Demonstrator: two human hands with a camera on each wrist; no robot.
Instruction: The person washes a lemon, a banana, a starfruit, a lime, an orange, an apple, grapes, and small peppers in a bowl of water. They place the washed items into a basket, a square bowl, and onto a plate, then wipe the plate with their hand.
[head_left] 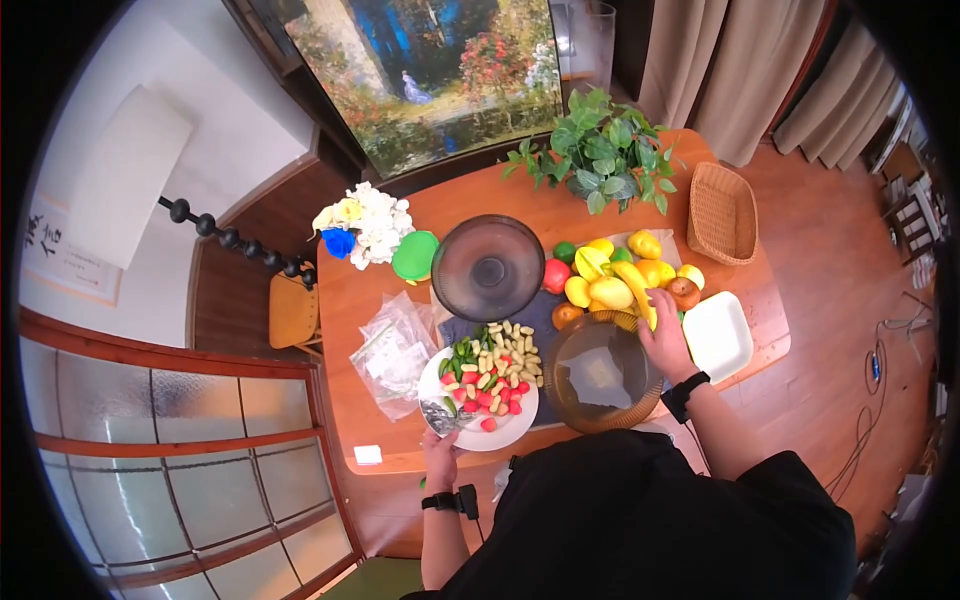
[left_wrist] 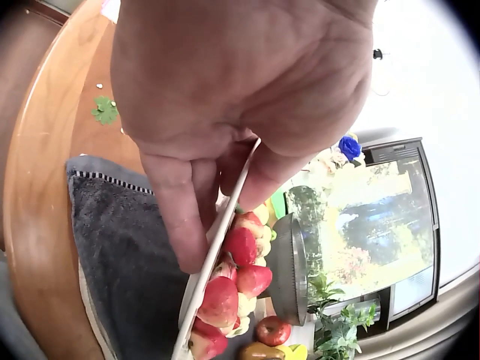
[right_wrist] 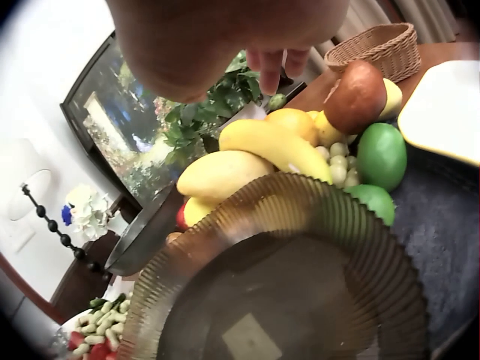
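Note:
My left hand (head_left: 440,455) grips the near rim of a white plate (head_left: 510,437), thumb on the upper side and fingers beneath, as the left wrist view shows. Red strawberries (left_wrist: 240,246), shelled-looking peanuts (head_left: 503,352) and small green peppers (head_left: 462,355) lie on it, with a shiny silvery patch by the thumb. Over the fruit pile, my right hand (head_left: 665,335) reaches with loosely extended fingers (right_wrist: 271,71), close to a yellow banana (head_left: 638,285). Just below that hand stands a ribbed amber glass bowl (right_wrist: 360,225). Pears, mangoes, green fruit (right_wrist: 381,156) and grapes (right_wrist: 341,166) surround the banana.
A dark round bowl (head_left: 490,267) stands behind the plate. Plastic bags (head_left: 392,350) lie to the left, near white flowers (head_left: 375,225) and a green round item (head_left: 415,257). To the right are a white tray (head_left: 718,337) and wicker basket (head_left: 723,215); a leafy plant (head_left: 605,150) stands behind.

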